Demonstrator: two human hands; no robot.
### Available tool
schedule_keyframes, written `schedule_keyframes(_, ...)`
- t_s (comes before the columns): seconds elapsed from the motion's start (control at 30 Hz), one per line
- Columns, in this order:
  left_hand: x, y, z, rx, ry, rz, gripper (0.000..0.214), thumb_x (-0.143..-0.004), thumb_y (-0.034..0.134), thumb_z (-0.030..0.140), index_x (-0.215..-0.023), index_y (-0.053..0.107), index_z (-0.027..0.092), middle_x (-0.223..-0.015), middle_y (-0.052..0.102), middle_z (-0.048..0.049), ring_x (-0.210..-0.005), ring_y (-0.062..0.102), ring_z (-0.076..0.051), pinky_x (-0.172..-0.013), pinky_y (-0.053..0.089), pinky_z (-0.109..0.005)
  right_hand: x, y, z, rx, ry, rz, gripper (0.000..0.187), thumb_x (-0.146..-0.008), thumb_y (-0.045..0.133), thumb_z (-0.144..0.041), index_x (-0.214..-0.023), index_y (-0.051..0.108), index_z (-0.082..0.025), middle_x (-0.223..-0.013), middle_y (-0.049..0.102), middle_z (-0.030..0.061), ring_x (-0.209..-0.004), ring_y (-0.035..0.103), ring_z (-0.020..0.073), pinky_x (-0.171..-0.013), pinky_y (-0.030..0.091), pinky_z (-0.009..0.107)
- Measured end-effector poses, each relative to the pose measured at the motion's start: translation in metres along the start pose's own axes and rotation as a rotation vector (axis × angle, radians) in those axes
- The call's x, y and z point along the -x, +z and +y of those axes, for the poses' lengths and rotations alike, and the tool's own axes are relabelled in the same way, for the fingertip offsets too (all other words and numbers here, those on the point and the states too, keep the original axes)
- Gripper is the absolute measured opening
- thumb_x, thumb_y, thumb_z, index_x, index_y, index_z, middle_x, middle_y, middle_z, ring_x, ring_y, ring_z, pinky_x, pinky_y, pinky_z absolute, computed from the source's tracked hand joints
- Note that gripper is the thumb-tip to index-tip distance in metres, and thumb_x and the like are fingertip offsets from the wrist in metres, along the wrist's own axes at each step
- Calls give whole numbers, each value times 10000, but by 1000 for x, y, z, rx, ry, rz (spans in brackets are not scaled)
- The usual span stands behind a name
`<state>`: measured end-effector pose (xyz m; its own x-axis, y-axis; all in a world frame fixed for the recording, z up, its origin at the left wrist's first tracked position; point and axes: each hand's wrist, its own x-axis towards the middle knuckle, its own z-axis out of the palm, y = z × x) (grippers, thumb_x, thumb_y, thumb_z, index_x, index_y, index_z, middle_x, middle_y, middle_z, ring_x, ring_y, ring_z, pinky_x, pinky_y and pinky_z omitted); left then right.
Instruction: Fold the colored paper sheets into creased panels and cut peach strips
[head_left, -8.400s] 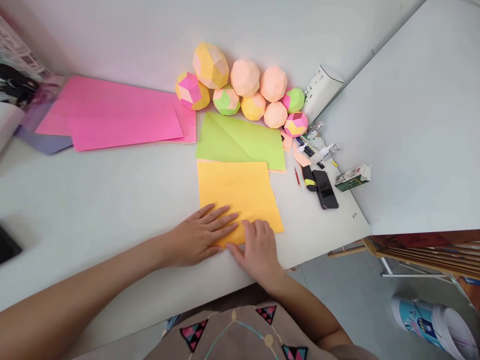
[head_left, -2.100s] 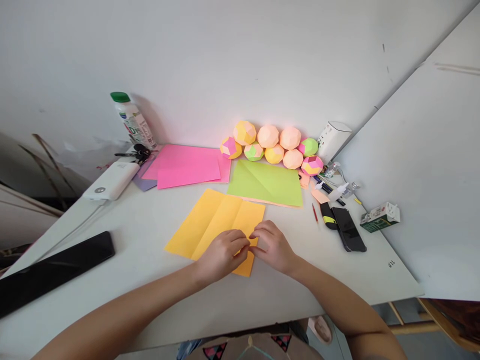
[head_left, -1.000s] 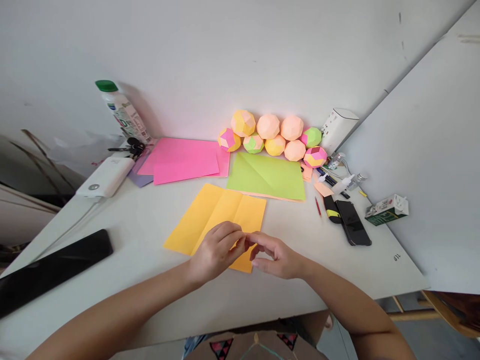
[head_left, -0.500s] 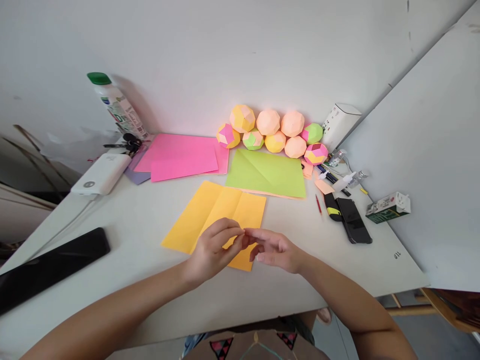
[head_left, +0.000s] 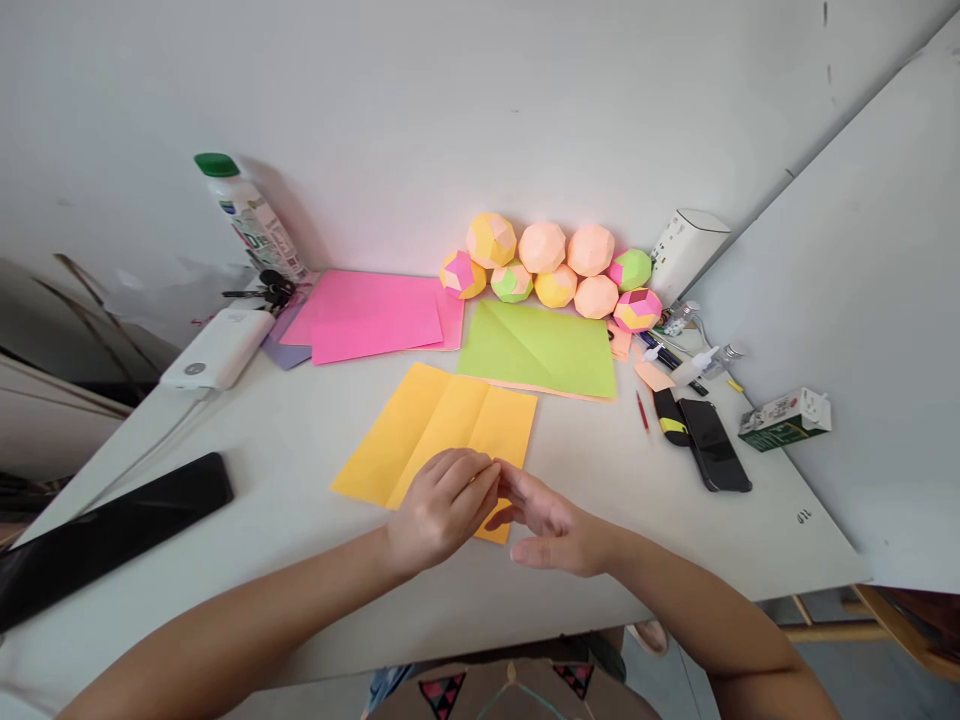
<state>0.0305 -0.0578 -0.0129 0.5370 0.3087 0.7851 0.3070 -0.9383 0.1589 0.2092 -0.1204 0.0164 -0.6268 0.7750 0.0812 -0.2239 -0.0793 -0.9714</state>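
Observation:
A creased sheet of yellow-orange paper (head_left: 427,415) lies flat on the table, with fold lines running along it. Over its near part, my left hand (head_left: 442,505) is closed, fingertips bunched against the fingers of my right hand (head_left: 559,525). What the left fingers grip, if anything, is hidden. My right hand has its index finger stretched towards the left fingertips and its thumb held apart, with nothing visible in it. Both hands cover the paper's near right portion.
Behind lie a green sheet (head_left: 540,350) and pink sheets (head_left: 375,330). Several paper polyhedron balls (head_left: 542,247) are stacked by the wall. To the right are a phone (head_left: 716,445), a glue bottle (head_left: 694,367) and a small carton (head_left: 786,418); a power bank (head_left: 221,350) sits left.
My left fingers have closed more tightly together. My right thumb has moved away from its fingers, and the hand has opened wider. The yellow-orange paper stays put.

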Motion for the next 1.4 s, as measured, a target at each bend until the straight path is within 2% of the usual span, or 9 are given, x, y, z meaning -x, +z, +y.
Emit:
schedule_keyframes(0.23,2,0,1,-28,33,-10,164,-812,567,66,-955,562,147,-861,628,-86,-785,608,-192,-643,532,-336,0,5,6,50,0,3,810,-851,603,-363,-1476,91,-302,-1474,221,115,-1292,310,206,-1028,321,409)
schedule_keyframes(0.57,-3,-2,4,16,33,44,170,-796,568,42,-916,562,161,-781,630,-57,-737,619,-182,-620,531,-323,1,5,6,22,-19,-22,836,-849,610,-352,-1482,67,-304,-1489,195,112,-1287,322,207,-1041,309,413)
schedule_keyframes(0.73,-4,-3,4,82,-64,74,181,-792,552,38,-904,562,179,-778,629,-41,-709,607,-157,-615,531,-303,1,2,5,-57,-17,-28,787,-838,629,-354,-1472,164,-309,-1481,248,109,-1288,333,215,-1022,335,415)
schedule_keyframes(0.87,-11,-9,5,171,-187,99,153,-798,549,48,-863,572,185,-762,625,-31,-690,603,-136,-596,531,-267,2,-1,8,-56,-34,-1,680,-858,609,-321,-1445,266,-302,-1453,320,112,-1270,377,216,-983,391,412)
schedule_keyframes(0.93,-17,-15,5,225,-247,84,121,-828,535,79,-859,582,186,-762,629,-25,-674,611,-118,-577,533,-234,3,-2,10,60,-61,77,581,-891,559,-307,-1421,321,-291,-1397,410,114,-1234,429,210,-946,429,404)
schedule_keyframes(1.1,-24,-27,4,435,-377,-22,111,-862,531,133,-857,631,181,-783,655,-38,-682,635,-115,-569,540,-214,2,-7,13,591,-192,304,322,-948,425,-272,-1249,535,-241,-1156,611,102,-1079,548,193,-910,462,401)
schedule_keyframes(1.23,-20,-26,4,527,-362,-62,143,-856,544,115,-934,640,187,-829,652,-45,-710,626,-112,-594,543,-221,-1,-11,13,783,-335,342,305,-951,387,-248,-1205,555,-237,-1045,637,107,-959,577,197,-824,503,396)
schedule_keyframes(1.4,-14,-20,5,452,-254,-60,170,-831,564,63,-959,620,159,-838,632,-59,-730,614,-116,-624,541,-229,-2,-12,12,950,-438,322,303,-928,411,-172,-1191,543,-245,-1000,642,101,-926,577,206,-807,506,416)
